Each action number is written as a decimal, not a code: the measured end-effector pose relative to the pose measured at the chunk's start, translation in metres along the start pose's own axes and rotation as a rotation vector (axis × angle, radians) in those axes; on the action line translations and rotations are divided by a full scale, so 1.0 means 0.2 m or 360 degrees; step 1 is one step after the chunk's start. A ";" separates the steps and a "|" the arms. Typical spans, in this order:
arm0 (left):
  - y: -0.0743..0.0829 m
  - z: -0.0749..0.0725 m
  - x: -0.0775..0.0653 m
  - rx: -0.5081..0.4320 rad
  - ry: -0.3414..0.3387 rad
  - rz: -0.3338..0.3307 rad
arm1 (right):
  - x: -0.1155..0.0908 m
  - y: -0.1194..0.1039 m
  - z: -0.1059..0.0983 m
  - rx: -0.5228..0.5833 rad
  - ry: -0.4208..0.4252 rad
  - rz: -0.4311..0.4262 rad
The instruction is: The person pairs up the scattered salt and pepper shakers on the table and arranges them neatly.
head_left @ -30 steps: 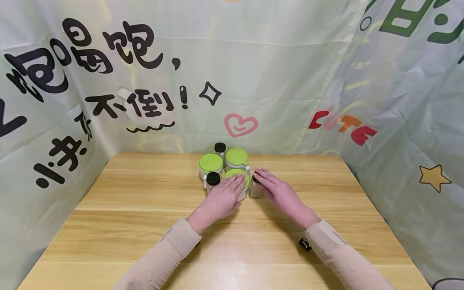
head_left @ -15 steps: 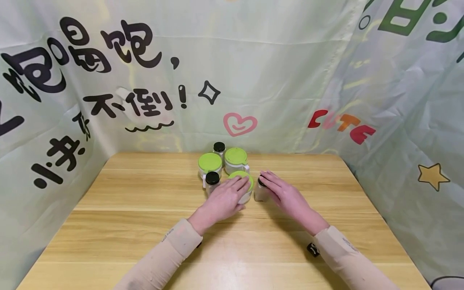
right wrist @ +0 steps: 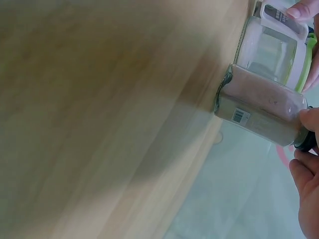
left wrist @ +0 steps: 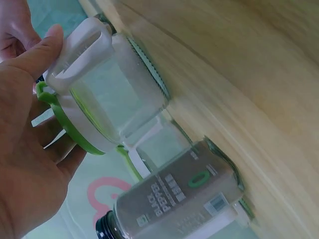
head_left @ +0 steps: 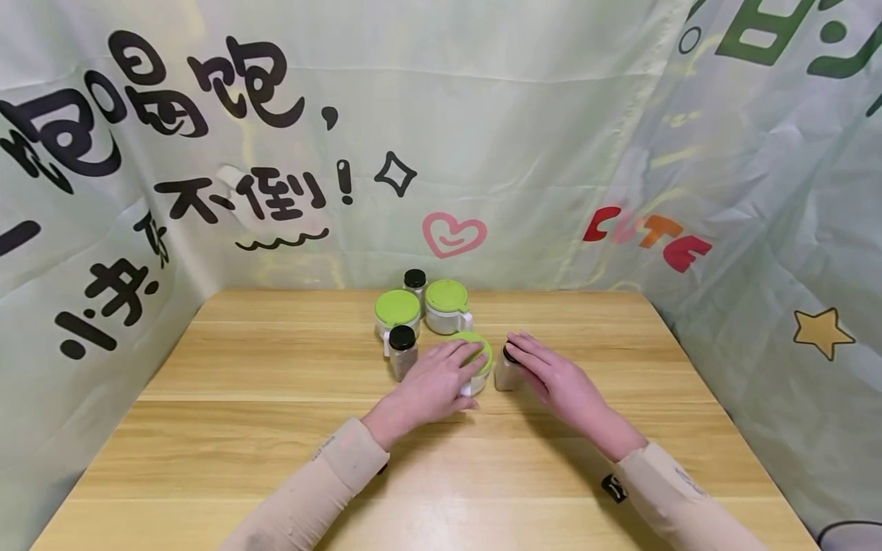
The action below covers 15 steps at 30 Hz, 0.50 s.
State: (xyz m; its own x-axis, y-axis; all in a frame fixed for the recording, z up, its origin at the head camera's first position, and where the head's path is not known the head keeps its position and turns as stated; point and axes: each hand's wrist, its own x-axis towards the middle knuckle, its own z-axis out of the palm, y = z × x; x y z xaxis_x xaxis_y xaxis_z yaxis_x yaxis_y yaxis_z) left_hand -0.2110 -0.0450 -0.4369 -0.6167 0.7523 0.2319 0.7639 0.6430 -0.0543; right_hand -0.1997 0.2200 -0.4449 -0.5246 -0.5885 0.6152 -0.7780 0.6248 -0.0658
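Note:
My left hand (head_left: 436,386) holds a clear seasoning jar (left wrist: 117,82) with a green lid and white handle. In the left wrist view its thumb is on the handle and its fingers reach over the lid. My right hand (head_left: 563,386) pinches the black cap of a square spice bottle (right wrist: 264,104), thumb on one side and fingers on the other. Both containers stand upright on the table in the head view, side by side. Just left of my left hand is a black-capped pepper bottle (head_left: 403,355), its label readable in the left wrist view.
Behind stand two more green-lidded jars, one at left (head_left: 397,308) and one at right (head_left: 448,298), with another black-capped bottle (head_left: 415,282) at the back. The wooden table (head_left: 262,428) meets a printed cloth (head_left: 537,153) at its back and sides.
Both hands have moved right and nearer, sliding the jar and the spice bottle with them. A gap has opened between these two and the other containers.

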 end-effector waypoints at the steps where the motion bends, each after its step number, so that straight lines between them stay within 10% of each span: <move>1: 0.01 0.00 0.00 -0.0008 -0.0004 0.0005 | -0.01 0.00 0.00 -0.0003 -0.0003 0.0005; 15: 0.09 0.01 0.03 -0.0004 0.0023 0.0081 | -0.10 0.00 -0.08 -0.0005 0.0084 -0.0065</move>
State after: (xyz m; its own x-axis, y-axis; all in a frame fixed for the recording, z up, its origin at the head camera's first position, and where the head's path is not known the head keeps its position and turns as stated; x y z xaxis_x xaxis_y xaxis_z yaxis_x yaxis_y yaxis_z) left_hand -0.2017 -0.0283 -0.4390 -0.5739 0.7820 0.2432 0.7950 0.6033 -0.0638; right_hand -0.1840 0.2394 -0.4453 -0.4736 -0.5858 0.6577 -0.7973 0.6025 -0.0375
